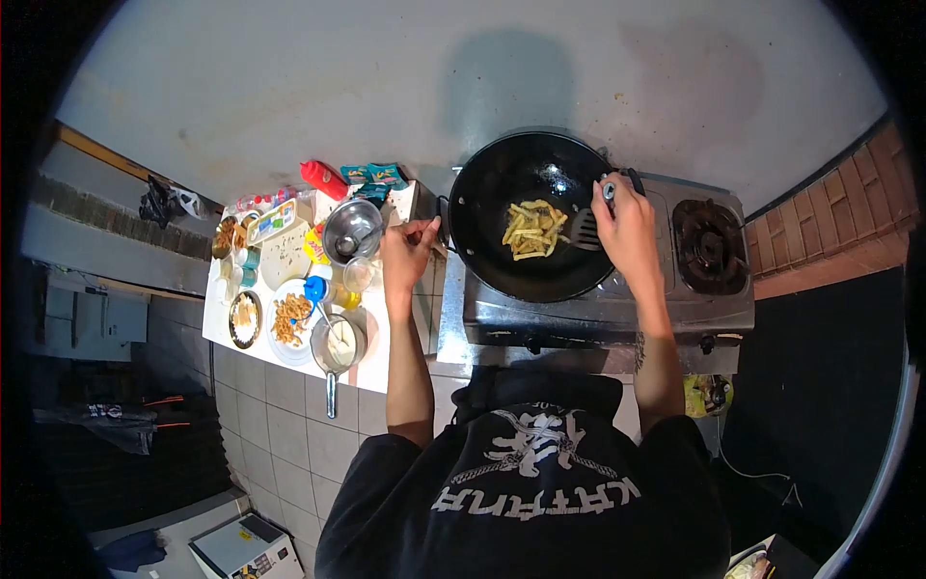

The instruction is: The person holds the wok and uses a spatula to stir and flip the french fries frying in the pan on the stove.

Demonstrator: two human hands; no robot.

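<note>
A black wok (492, 265) sits on the left side of the gas stove, with a heap of fries (533, 231) in its middle. My right hand (627, 220) is closed round the handle of a slotted spatula (585, 232), whose blade rests inside the wok just right of the fries. At the wok's left side, my left hand (409, 253) pinches the wok's loop handle (443, 222) between thumb and fingers.
Right of the wok is a bare burner (711, 245). On the white table at left stand a metal bowl (352, 232), a saucepan of pale batter (340, 344), a plate of fried pieces (290, 319), a red squeeze bottle (323, 179) and several jars. A wall rises behind the stove.
</note>
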